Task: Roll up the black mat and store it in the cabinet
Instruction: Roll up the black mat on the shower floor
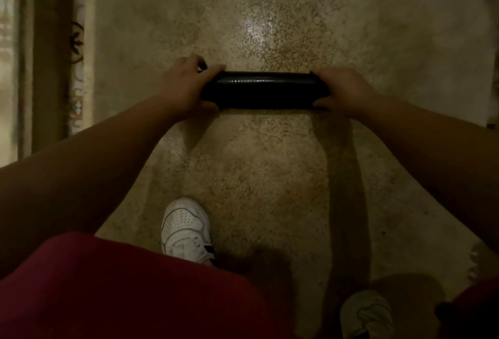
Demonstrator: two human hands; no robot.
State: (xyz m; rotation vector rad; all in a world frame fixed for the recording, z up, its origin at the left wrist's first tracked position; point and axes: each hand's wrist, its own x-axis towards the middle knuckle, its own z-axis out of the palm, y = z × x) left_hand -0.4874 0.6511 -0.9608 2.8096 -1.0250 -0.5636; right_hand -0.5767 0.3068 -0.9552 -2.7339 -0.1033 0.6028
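The black mat [266,90] is rolled into a tight tube lying crosswise on the speckled beige floor, in the middle of the view. My left hand [186,84] grips its left end, thumb underneath toward me and fingers over the top. My right hand [344,90] grips the right end the same way. Both ends of the roll are hidden under my hands. No cabinet shows in this view.
A patterned rug edge [77,49] runs along the left side. My white shoes [186,230] [367,314] stand on the floor below the roll, with my red trouser leg [108,292] at the bottom left. Bare floor [270,9] stretches beyond the roll.
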